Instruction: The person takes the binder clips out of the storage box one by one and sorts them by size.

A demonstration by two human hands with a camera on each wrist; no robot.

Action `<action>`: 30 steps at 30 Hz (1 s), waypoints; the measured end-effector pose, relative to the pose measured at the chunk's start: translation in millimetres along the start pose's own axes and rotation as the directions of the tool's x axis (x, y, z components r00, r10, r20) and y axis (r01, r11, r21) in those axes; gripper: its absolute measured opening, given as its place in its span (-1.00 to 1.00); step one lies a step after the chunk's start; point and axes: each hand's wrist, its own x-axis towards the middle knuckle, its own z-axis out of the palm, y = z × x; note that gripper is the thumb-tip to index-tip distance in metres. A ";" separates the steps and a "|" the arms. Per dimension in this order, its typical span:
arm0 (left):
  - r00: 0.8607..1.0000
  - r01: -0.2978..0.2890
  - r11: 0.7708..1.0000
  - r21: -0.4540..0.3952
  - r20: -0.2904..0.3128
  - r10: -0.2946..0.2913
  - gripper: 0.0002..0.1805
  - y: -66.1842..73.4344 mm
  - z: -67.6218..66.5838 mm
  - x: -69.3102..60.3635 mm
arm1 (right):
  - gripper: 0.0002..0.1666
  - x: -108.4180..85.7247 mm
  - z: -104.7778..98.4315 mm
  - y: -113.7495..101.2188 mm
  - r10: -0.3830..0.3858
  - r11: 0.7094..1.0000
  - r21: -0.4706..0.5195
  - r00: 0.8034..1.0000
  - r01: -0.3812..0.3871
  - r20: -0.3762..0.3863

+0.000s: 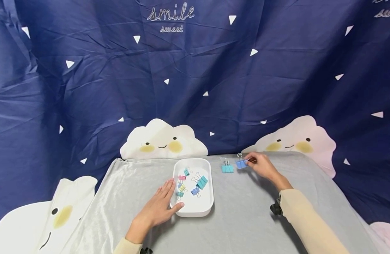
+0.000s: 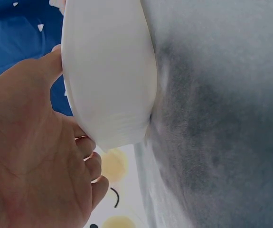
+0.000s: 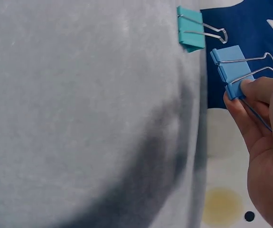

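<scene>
In the head view my right hand (image 1: 261, 165) pinches a large blue binder clip (image 1: 241, 164) between thumb and fingers, near the far side of the cloth. The right wrist view shows the blue clip (image 3: 234, 66) gripped at one end, one wire handle sticking out. Just left of it a teal binder clip (image 1: 227, 169) stands with its handle up. My left hand (image 1: 160, 204) rests against a white tray (image 1: 196, 214), fingers extended along the left side and thumb over the near rim. Inside lie a large teal clip (image 1: 202, 182) and several smaller coloured clips (image 1: 182, 177).
Grey cloth (image 1: 245, 218) covers the table. Behind it hangs a dark blue curtain (image 1: 195, 63) with white triangles and cloud prints (image 1: 163, 141). A small black device (image 1: 276, 209) sits at my right wrist.
</scene>
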 end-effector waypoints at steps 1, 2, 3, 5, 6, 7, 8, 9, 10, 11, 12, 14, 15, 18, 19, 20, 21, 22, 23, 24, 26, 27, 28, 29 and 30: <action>1.000 0.000 1.000 -0.001 0.001 0.000 0.07 0.1 0.1 0.3 | -0.83 -0.3 0.8 1.9 0.008 1.000 0.001 1.000 -0.008 0.000; 1.000 0.000 1.000 -0.001 0.002 0.000 0.07 0.2 0.0 0.6 | -0.83 -0.4 1.4 3.7 0.013 1.000 0.004 1.000 -0.013 0.000; 1.000 -0.001 1.000 -0.003 0.000 0.001 0.07 0.3 -0.1 0.8 | -0.83 -0.4 2.1 5.3 0.019 1.000 0.008 1.000 -0.019 -0.001; 1.000 -0.002 1.000 -0.005 -0.004 0.002 0.07 0.4 -0.4 1.0 | -0.83 -0.5 3.1 7.7 0.029 0.999 0.015 1.000 -0.029 0.002; 1.000 -0.003 1.000 -0.004 -0.005 0.003 0.07 0.5 -0.6 1.1 | -0.83 -0.5 3.5 8.9 0.033 0.999 0.015 0.999 -0.033 0.003; 1.000 -0.004 1.000 -0.003 -0.003 0.004 0.07 0.4 -0.7 1.1 | -0.84 -0.5 4.2 10.1 0.041 0.999 0.013 0.999 -0.041 0.003; 1.000 -0.003 1.000 -0.002 -0.001 0.003 0.07 0.4 -0.7 1.1 | -0.85 -0.6 5.1 11.5 0.045 0.999 0.011 0.999 -0.046 0.002; 1.000 -0.002 1.000 -0.002 0.001 0.002 0.07 0.5 -0.9 1.0 | -0.85 -0.7 5.9 13.2 0.051 0.999 0.008 0.999 -0.051 0.003; 1.000 -0.002 1.000 -0.001 0.003 0.002 0.07 0.7 -1.1 0.9 | -0.85 -0.8 6.8 14.7 0.054 0.998 0.009 0.999 -0.054 0.005; 1.000 -0.002 1.000 -0.002 0.003 0.002 0.07 0.9 -1.2 0.7 | -0.85 -1.1 7.9 16.1 0.056 0.998 0.012 0.998 -0.056 0.007; 1.000 -0.001 1.000 -0.003 0.006 0.001 0.07 1.1 -1.3 0.6 | -0.86 -1.3 9.0 17.7 0.058 0.998 0.016 0.998 -0.058 0.010; 1.000 0.001 1.000 -0.005 0.010 -0.001 0.07 1.5 -1.4 0.5 | -0.85 -1.6 11.5 20.6 0.053 0.998 0.017 0.998 -0.053 0.018; 1.000 0.000 1.000 -0.006 0.010 0.000 0.07 1.8 -1.6 0.5 | -0.85 -2.0 12.8 21.9 0.053 0.998 0.013 0.998 -0.054 0.021; 1.000 0.000 1.000 -0.006 0.010 0.000 0.06 2.4 -1.7 0.6 | -0.85 -2.8 17.2 25.9 0.045 0.998 -0.038 0.999 -0.045 0.020; 1.000 0.001 1.000 -0.006 0.010 -0.001 0.06 2.5 -1.6 0.5 | -0.85 -3.1 18.6 27.2 0.042 0.997 -0.062 0.999 -0.041 0.018; 1.000 0.001 1.000 -0.004 0.010 -0.001 0.06 2.5 -1.5 0.5 | -0.86 -3.7 19.8 28.5 0.041 0.995 -0.087 0.999 -0.039 0.015; 1.000 0.000 1.000 -0.003 0.009 0.000 0.06 2.4 -1.3 0.5 | -0.86 -4.0 21.0 29.8 0.036 0.993 -0.110 0.999 -0.034 0.012; 1.000 0.000 1.000 -0.003 0.009 0.000 0.06 2.3 -1.2 0.5 | -0.87 -4.4 21.8 30.7 0.032 0.991 -0.128 0.999 -0.030 0.010; 1.000 -0.001 1.000 0.000 0.009 0.001 0.06 2.2 -1.0 0.6 | -0.88 -4.9 22.4 31.4 0.028 0.989 -0.144 1.000 -0.027 0.009; 1.000 -0.002 1.000 -0.002 0.008 0.002 0.06 2.1 -0.9 0.5 | -0.88 -5.2 23.0 31.9 0.031 0.987 -0.156 0.999 -0.029 0.008; 1.000 -0.003 1.000 0.000 0.008 0.003 0.06 1.8 -0.7 0.5 | -0.88 -5.9 23.4 32.2 0.034 0.985 -0.168 0.999 -0.032 0.006; 1.000 -0.004 1.000 -0.001 0.008 0.004 0.06 1.6 -0.6 0.5 | -0.87 -5.8 23.7 32.1 0.040 0.985 -0.169 0.999 -0.039 0.003; 1.000 -0.005 1.000 -0.002 0.007 0.005 0.06 1.5 -0.6 0.5 | -0.87 -5.9 23.7 31.4 0.044 0.985 -0.169 0.999 -0.043 0.002; 1.000 -0.005 1.000 -0.002 0.006 0.005 0.06 1.4 -0.5 0.6 | -0.86 -5.8 23.8 30.9 0.047 0.984 -0.171 0.999 -0.047 0.000; 1.000 -0.006 1.000 -0.003 0.004 0.006 0.06 1.3 -0.5 0.6 | -0.86 -5.6 23.9 30.3 0.051 0.984 -0.173 0.999 -0.050 -0.001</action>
